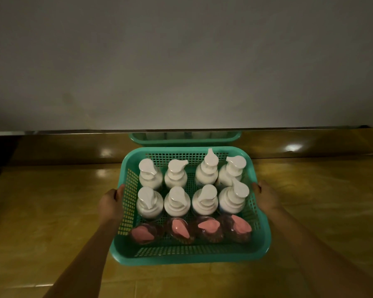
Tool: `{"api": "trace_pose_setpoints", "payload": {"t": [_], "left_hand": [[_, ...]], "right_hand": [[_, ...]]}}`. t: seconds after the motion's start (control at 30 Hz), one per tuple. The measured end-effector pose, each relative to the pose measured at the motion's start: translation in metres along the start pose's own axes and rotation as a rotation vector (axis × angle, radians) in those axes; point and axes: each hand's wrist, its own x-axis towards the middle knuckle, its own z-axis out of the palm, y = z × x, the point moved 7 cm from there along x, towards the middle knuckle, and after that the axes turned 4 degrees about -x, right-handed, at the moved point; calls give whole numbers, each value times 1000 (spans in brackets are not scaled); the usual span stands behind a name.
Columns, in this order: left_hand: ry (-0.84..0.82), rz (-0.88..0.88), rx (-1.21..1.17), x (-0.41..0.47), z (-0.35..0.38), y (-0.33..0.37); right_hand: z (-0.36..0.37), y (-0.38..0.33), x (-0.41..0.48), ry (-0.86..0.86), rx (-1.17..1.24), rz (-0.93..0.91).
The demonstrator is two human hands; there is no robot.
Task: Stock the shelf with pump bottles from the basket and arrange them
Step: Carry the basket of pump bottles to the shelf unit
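twelve pump bottles sat upright in the green basket [190,253]: eight white pump bottles [177,203] in two rows of four at the back, four pink-top bottles [207,227] in one row nearest the person. nozzles pointed every which way. none on a shelf yet, so stocking looked not started.

left hand [111,203] gripped the basket's left wall, fingers [120,191] curled over the rim. right hand [267,196] did the same on the right wall. both grips closed on the basket, nothing else held. basket was over the yellow-brown table [52,211]; couldn't tell if resting or just lifted.

behind it, a second green basket [185,140] sat partly tucked under a grey ledge [181,130], contents unclear.

step in hand read as placing the basket. to do it well: keep it level so the tall bottles don't tip into each other, set it flat, then free one hand. take from the pink row first, it's nearest.
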Motion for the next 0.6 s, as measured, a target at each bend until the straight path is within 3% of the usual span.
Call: {"api": "trace_pose_setpoints", "payload": {"t": [0.33,0.6], "left_hand": [[-51,-3,-36,-28,-32,21],[-76,-72,-68,-82,-140,90]], "right_hand": [[-25,9,-46,-58,-45,30],[-141,-58,-131,-106,-7,11]]}}
